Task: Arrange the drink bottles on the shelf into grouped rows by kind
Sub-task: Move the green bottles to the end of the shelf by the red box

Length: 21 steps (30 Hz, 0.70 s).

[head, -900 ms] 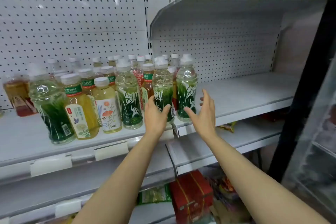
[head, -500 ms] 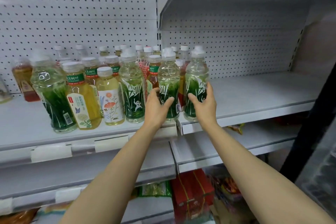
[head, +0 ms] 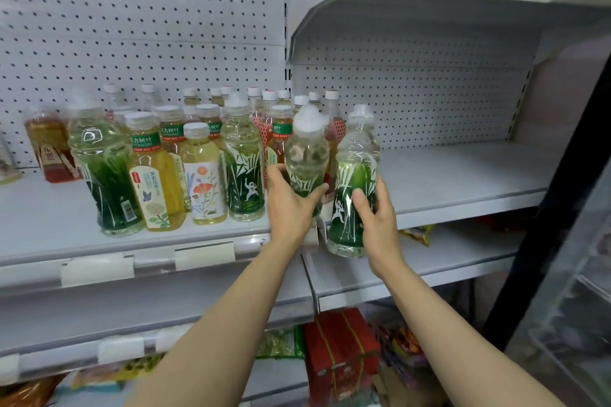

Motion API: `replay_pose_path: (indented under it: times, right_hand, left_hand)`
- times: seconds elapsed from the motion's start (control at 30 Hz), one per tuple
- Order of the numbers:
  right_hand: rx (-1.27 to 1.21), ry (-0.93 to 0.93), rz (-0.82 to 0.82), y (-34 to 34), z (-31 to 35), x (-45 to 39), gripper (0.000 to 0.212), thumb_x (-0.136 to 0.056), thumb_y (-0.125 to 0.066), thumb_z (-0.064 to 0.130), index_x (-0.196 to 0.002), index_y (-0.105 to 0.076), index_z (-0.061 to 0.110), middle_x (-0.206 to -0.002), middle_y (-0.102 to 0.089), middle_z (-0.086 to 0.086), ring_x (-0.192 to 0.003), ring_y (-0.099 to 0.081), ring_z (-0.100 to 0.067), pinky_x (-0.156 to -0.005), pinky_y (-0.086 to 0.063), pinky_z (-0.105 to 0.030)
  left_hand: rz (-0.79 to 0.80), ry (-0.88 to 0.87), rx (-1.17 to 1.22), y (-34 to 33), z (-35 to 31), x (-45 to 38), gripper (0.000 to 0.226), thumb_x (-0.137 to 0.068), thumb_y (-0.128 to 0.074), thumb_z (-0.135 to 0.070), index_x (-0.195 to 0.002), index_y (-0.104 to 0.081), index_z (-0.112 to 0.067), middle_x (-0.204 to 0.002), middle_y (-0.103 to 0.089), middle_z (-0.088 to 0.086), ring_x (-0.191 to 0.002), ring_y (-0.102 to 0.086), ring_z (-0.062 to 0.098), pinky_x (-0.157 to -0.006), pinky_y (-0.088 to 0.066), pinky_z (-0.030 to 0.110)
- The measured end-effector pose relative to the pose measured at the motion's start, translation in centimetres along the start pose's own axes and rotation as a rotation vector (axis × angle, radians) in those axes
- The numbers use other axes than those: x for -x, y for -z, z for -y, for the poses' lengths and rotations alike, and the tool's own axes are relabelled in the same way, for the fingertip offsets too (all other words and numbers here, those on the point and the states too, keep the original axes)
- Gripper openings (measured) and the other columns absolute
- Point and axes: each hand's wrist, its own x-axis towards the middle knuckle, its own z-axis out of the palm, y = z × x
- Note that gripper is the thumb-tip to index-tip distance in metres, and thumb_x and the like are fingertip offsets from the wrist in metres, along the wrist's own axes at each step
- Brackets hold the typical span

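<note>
Both hands occupied, one bottle each. Left hand (head: 291, 200) wrapped round the lower body of a green bamboo-label bottle (head: 305, 155); bottle leans slightly and its cap is blurred, base hidden behind the hand, so cannot tell if it is clear of the shelf. Right hand (head: 372, 215) grips a second bamboo-label bottle (head: 353, 182) at mid-label, fingers (head: 358, 200) across the front; this one is off the shelf, its base hanging in front of the near edge.

Handling, as judged: full clear-plastic bottles, moderately heavy, walls likely to give a little under a squeeze, film label smooth and possibly slick. Waist of the label looks like the best hold; cap end is too narrow for carrying.

Mixed cluster remains on the left shelf board (head: 49, 218): two more bamboo-label bottles (head: 243, 172), a yellow tea bottle with green band (head: 153, 175), a pale flower-label bottle (head: 203, 175), a red drink bottle (head: 49, 149) far left, more white caps behind.

Right shelf board (head: 463, 175) is bare grey metal, flat, with a raised front lip. Pegboard backing (head: 132, 26) behind. Upper shelf overhangs on the right, so headroom is limited there. Packaged goods on lower tiers.
</note>
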Motion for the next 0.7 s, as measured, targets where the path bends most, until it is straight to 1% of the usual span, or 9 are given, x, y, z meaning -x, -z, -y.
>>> replay_pose_path:
  times: [0.07,0.2,0.3,0.33,0.37,0.4,0.47,0.6,0.7]
  right_hand:
    - [-0.054,-0.020,-0.005,-0.6,0.5,1.1,0.051,-0.099,-0.050,0.031,-0.147,-0.034,0.026,-0.141,-0.051,0.008,-0.128,-0.048,-0.005,-0.109,-0.039,-0.036]
    - [-0.147,-0.058,-0.006,-2.3,1.8,3.4,0.068,-0.089,-0.054,0.051,-0.148,-0.032,0.027,-0.148,-0.045,0.004,-0.137,-0.041,-0.016,-0.114,-0.032,-0.049]
    - [-0.195,-0.085,0.004,-4.2,3.0,5.4,0.073,-0.087,-0.053,0.051,-0.151,-0.027,0.026,-0.153,-0.038,0.005,-0.140,-0.035,-0.012,-0.117,-0.028,-0.046]
    - [-0.211,-0.086,0.010,-4.9,3.2,6.1,0.073,-0.087,-0.053,0.050,-0.151,-0.027,0.026,-0.153,-0.037,0.006,-0.140,-0.034,-0.011,-0.117,-0.028,-0.045]
    - [-0.223,-0.084,0.021,-5.7,3.3,6.8,0.073,-0.087,-0.053,0.051,-0.151,-0.028,0.027,-0.153,-0.037,0.007,-0.140,-0.035,-0.011,-0.117,-0.028,-0.045]
    - [-0.226,-0.086,0.040,-6.6,3.7,7.7,0.073,-0.087,-0.054,0.053,-0.150,-0.028,0.028,-0.153,-0.037,0.007,-0.140,-0.035,-0.012,-0.117,-0.028,-0.045]
    - [-0.219,-0.114,0.072,-8.2,4.1,9.5,0.071,-0.090,-0.053,0.053,-0.151,-0.027,0.027,-0.154,-0.034,0.007,-0.141,-0.032,-0.010,-0.118,-0.025,-0.042]
    - [-0.254,-0.176,0.107,-11.5,4.7,13.1,0.055,-0.102,-0.041,0.032,-0.153,-0.022,0.020,-0.158,-0.025,0.008,-0.135,-0.027,0.001,-0.111,-0.021,-0.021]
    - [-0.319,-0.267,0.150,-14.5,4.8,14.3,0.058,-0.102,-0.041,0.035,-0.153,-0.018,0.020,-0.158,-0.022,0.010,-0.133,-0.025,0.002,-0.105,-0.019,-0.019]
  left_hand:
    - [-0.024,-0.060,0.047,1.3,0.1,1.1,0.068,-0.071,-0.086,-0.039,-0.113,-0.035,-0.027,-0.117,-0.054,0.001,-0.107,-0.056,0.018,-0.083,-0.049,0.033]
    - [-0.024,-0.050,0.118,5.6,-1.4,3.3,0.070,-0.073,-0.083,-0.047,-0.125,-0.042,-0.023,-0.122,-0.054,-0.003,-0.113,-0.054,0.011,-0.095,-0.046,0.029]
    - [-0.043,0.051,0.143,9.9,-2.1,5.1,0.070,-0.074,-0.080,-0.052,-0.131,-0.043,-0.032,-0.128,-0.051,-0.025,-0.118,-0.046,-0.014,-0.104,-0.033,0.012]
    - [-0.048,0.105,0.136,11.3,-1.9,5.8,0.085,-0.075,-0.079,-0.053,-0.145,-0.038,-0.030,-0.136,-0.044,-0.025,-0.126,-0.040,-0.011,-0.106,-0.026,0.013]
    - [-0.051,0.157,0.134,12.7,-1.9,6.4,0.096,-0.075,-0.078,-0.055,-0.153,-0.030,-0.027,-0.149,-0.040,-0.017,-0.137,-0.035,0.000,-0.110,-0.024,0.021]
    - [-0.056,0.197,0.136,14.0,-1.3,7.0,0.102,-0.075,-0.076,-0.057,-0.156,-0.023,-0.025,-0.157,-0.033,-0.009,-0.144,-0.030,0.010,-0.114,-0.023,0.029]
    - [-0.068,0.216,0.144,16.6,-0.5,8.2,0.105,-0.075,-0.075,-0.060,-0.157,-0.020,-0.024,-0.161,-0.030,-0.003,-0.147,-0.028,0.018,-0.117,-0.023,0.037]
    - [-0.085,0.235,0.117,21.8,0.6,10.4,0.099,-0.076,-0.073,-0.063,-0.151,-0.026,-0.020,-0.151,-0.044,0.001,-0.138,-0.041,0.022,-0.115,-0.033,0.041]
    - [-0.134,0.273,0.067,25.4,0.8,11.1,0.086,-0.080,-0.072,-0.058,-0.143,-0.032,-0.016,-0.130,-0.052,-0.003,-0.122,-0.050,0.022,-0.100,-0.039,0.033]
